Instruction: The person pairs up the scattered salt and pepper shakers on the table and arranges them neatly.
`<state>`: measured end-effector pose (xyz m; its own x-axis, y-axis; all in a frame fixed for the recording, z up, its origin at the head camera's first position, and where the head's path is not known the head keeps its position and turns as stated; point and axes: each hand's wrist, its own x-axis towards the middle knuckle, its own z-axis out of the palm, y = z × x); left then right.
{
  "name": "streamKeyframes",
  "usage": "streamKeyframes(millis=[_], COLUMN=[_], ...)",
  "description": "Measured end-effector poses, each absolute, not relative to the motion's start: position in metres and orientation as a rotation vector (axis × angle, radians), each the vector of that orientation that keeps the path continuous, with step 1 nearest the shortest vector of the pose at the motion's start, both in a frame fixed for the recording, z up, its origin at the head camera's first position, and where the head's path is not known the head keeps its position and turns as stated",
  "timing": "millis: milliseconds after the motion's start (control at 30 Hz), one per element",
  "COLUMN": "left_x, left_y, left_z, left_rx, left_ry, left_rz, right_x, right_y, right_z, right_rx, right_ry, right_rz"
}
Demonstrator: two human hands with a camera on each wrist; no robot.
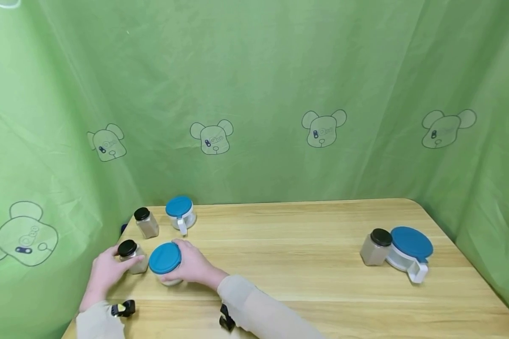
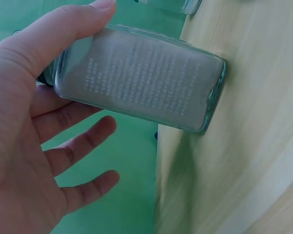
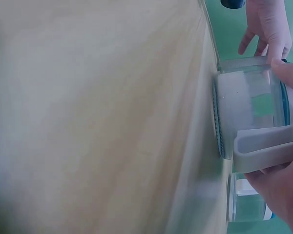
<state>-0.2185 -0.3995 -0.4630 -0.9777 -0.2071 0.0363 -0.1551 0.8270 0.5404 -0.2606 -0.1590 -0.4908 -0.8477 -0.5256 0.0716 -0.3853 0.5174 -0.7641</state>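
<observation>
At the table's left side my left hand (image 1: 103,275) pinches a glass jar (image 1: 137,265) with a black lid between thumb and index finger. Rows of pale print cover this jar's (image 2: 141,78) side in the left wrist view, where the other fingers spread apart. Just to the right, my right hand (image 1: 195,263) grips a seasoning jar (image 1: 164,258) by its round blue lid and side. The right wrist view shows this jar's clear body (image 3: 244,97) and white handle (image 3: 268,148), with thumb and fingers around it. White contents fill part of it.
Behind the hands stand another black-lidded jar (image 1: 147,226) and a smaller blue-lidded jar (image 1: 180,212) with a handle. Far right are a black-lidded jar (image 1: 375,249) and a wide blue-lidded jar (image 1: 411,245), side by side. A green curtain (image 1: 263,165) surrounds the wooden table (image 1: 280,245).
</observation>
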Motion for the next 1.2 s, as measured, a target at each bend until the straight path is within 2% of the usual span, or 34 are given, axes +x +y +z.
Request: streamKeyframes(millis=[433, 1200], left_x=[-0.216, -0.218], left_y=[-0.394, -0.382], left_z=[-0.459, -0.446], left_rx=[0.289, 0.230], left_ry=[-2.848, -2.801], left_rz=[-0.802, -0.679], right_x=[-0.255, -0.251], right_y=[-0.157, -0.132], right_z=[-0.495, -0.474], right_rx=[-0.744, -0.628], right_ry=[2.614, 2.622], right_rz=[-1.282, -1.447])
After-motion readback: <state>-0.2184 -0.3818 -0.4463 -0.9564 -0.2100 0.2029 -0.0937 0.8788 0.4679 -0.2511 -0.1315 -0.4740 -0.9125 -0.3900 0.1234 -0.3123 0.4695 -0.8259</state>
